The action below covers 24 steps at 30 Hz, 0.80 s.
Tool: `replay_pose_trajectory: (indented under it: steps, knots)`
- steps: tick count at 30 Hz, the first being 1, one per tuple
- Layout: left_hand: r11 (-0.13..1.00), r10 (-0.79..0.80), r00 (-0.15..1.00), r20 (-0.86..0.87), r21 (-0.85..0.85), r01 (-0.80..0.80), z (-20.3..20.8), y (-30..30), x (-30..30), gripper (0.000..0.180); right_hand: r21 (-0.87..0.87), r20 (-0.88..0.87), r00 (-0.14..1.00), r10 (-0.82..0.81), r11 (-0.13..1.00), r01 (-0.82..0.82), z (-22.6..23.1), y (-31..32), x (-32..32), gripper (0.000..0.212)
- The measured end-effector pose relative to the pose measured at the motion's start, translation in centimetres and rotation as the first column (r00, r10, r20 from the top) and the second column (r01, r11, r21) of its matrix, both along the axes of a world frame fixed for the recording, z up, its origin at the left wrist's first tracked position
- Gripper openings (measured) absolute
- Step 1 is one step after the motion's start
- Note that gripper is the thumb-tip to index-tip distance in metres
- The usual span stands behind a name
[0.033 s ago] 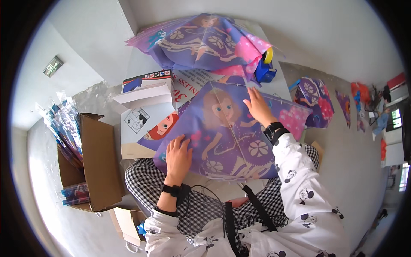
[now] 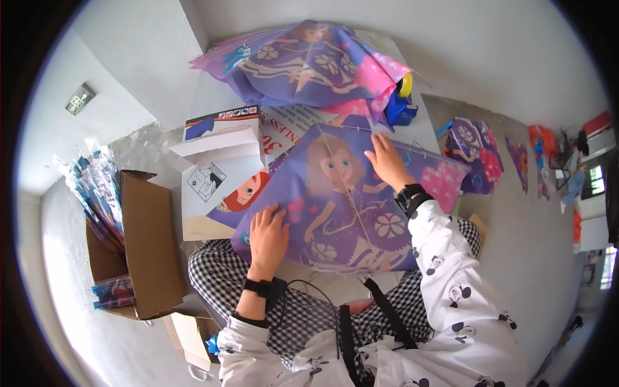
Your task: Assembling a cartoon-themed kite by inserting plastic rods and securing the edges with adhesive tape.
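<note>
Across my lap and the table edge lies a purple kite (image 2: 335, 216) printed with a girl in a gown, a thin rod running down its middle. My left hand (image 2: 268, 233) rests flat on its left part, fingers stretched out. Near the kite's upper right edge, my right hand (image 2: 390, 161) lies with fingers extended and thumb apart. Neither hand grips anything. Partly covered by the kite, another printed sheet (image 2: 248, 191) with a red-haired figure shows at its left.
Similar kites (image 2: 303, 71) are piled at the table's back, beside a blue tape dispenser (image 2: 401, 111). An open white box (image 2: 222, 145) stands at the left. A cardboard box (image 2: 151, 245) on the floor holds plastic-wrapped packs (image 2: 97, 193). More kites (image 2: 476, 155) hang at right.
My right hand has shifted very slightly to the left along the kite. The left hand has stayed in place.
</note>
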<state>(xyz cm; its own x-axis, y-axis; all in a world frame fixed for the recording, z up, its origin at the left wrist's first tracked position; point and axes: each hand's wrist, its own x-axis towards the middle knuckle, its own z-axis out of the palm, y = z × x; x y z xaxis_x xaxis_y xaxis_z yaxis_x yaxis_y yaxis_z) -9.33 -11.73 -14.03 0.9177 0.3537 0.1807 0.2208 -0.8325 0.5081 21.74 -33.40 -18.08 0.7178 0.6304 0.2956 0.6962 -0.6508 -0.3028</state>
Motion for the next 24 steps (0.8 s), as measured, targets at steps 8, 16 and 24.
replay_pose_trajectory:
  steps: [8, 16, 24]
  knots:
    - [0.999, 0.027, 0.999, 0.038, -0.041, -0.026, -0.9, 0.9, 0.4, 0.034, -0.187, -0.091, 0.993, -0.069, 0.981, 0.051, 0.0, 0.7, 0.9, 0.066]
    - [0.998, 0.017, 1.0, -0.009, 0.063, -0.016, -1.8, 0.2, -0.4, 0.05, -0.187, -0.202, 0.96, 0.193, 0.955, -0.231, 4.8, -1.6, -13.9, 0.074]
    - [1.0, 0.016, 0.998, 0.066, 0.017, -0.017, -1.2, -0.4, 0.0, 0.058, -0.482, -0.15, 0.989, 0.005, 0.873, -0.077, 3.9, -5.8, -11.4, 0.082]
